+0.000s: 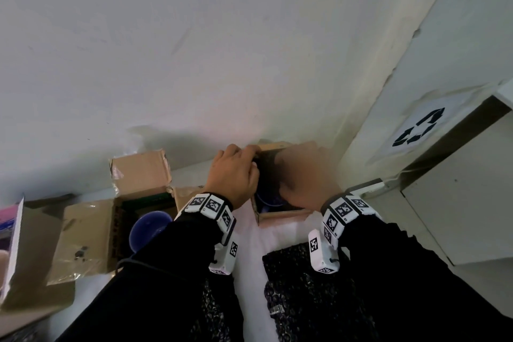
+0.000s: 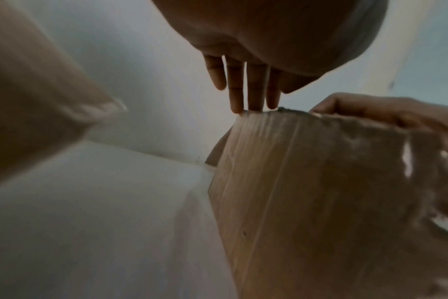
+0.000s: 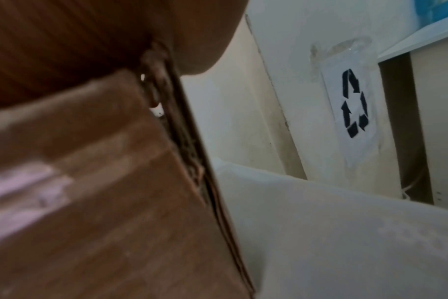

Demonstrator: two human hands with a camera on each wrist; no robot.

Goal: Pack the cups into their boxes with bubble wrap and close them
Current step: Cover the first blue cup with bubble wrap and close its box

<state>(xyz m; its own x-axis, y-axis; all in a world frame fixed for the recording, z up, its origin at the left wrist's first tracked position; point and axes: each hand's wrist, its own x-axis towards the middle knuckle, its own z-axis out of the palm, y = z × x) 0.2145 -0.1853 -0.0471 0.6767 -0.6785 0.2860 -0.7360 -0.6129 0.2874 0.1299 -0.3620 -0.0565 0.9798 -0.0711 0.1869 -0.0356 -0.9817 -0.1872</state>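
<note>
Cardboard flaps bend easily: left hand [image 1: 236,175] fingers rest straight atop the small brown cardboard box [image 1: 280,214]; right hand [image 1: 304,178] presses flat; fragile blue cup [image 1: 268,198] inside, far bench edge.

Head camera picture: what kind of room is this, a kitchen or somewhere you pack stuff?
Probably a packing or storage corner, not a kitchen. Open cardboard boxes sit on a white table, black bubble wrap lies ready, and a recycling sign is taped to the wall.
</note>
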